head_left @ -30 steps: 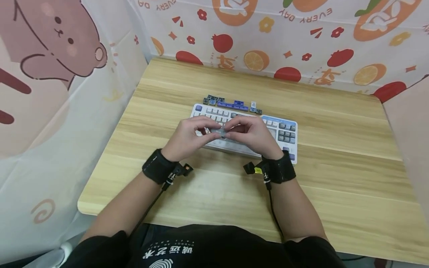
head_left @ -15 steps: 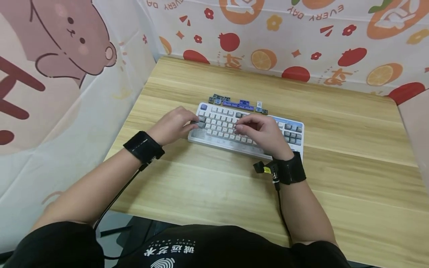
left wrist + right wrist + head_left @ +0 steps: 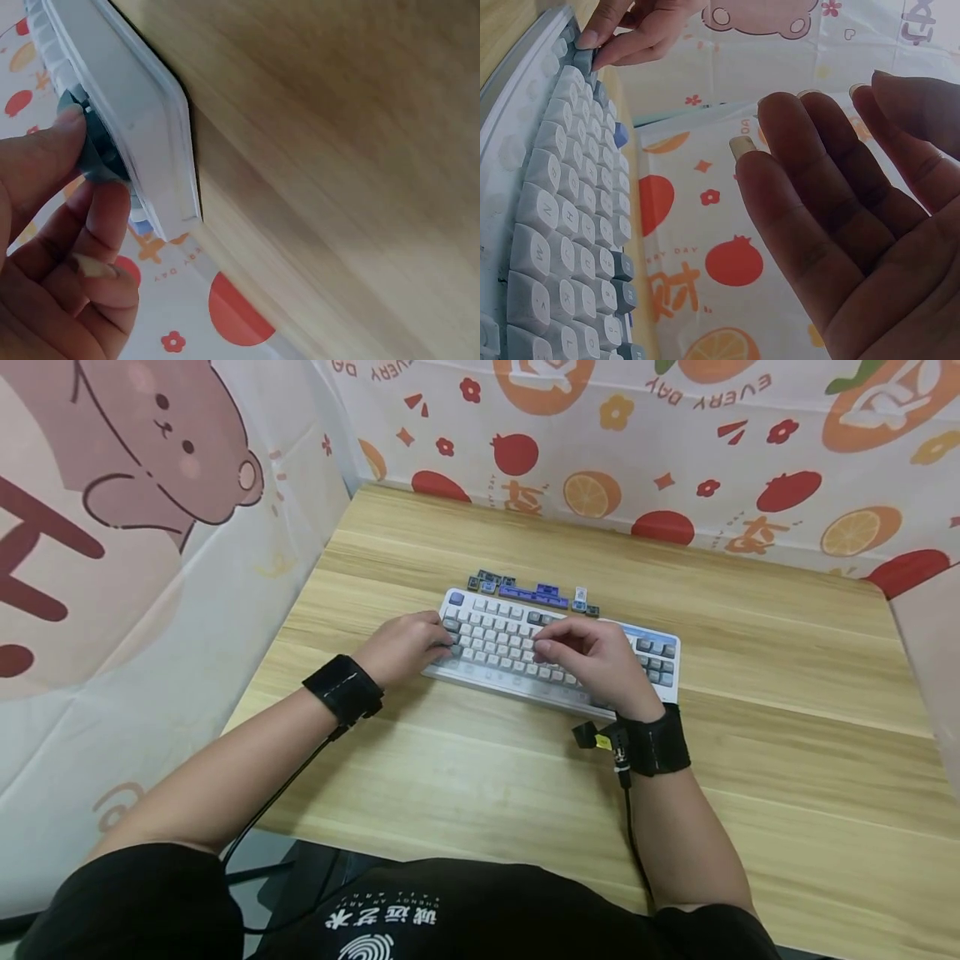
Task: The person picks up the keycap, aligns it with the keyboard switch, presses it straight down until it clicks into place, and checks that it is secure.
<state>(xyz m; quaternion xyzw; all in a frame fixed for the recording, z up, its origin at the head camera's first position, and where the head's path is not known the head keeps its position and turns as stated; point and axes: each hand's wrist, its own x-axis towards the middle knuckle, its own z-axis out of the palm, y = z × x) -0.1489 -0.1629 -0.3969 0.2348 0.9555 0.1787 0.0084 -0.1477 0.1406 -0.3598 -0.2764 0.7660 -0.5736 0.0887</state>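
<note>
My left hand (image 3: 405,647) is at the left end of a white keyboard (image 3: 517,681). Its thumb and a finger pinch a dark grey-green keycap (image 3: 97,146), seen in the left wrist view right at the keyboard's edge. The underside of the keycap faces the board. My right hand (image 3: 588,656) hovers over the middle of the keyboard, covering some keys. In the right wrist view its fingers (image 3: 802,217) are loosely bent and hold nothing. Most of the letter keys (image 3: 540,206) carry light caps. Along the board's front, a row lies bare of caps.
Behind the keyboard lie several loose keycaps, with a long blue-purple spacebar (image 3: 532,597) among them. A white keycap (image 3: 581,594) stands by their right end. The wooden table (image 3: 465,768) reaches back to a fruit-print cloth (image 3: 555,452). A cable (image 3: 628,827) hangs from each wristband.
A second ago both hands met over the keyboard's middle around a grey keycap. The left hand has since moved left with a keycap to the board's left end; the right stays over the middle.
</note>
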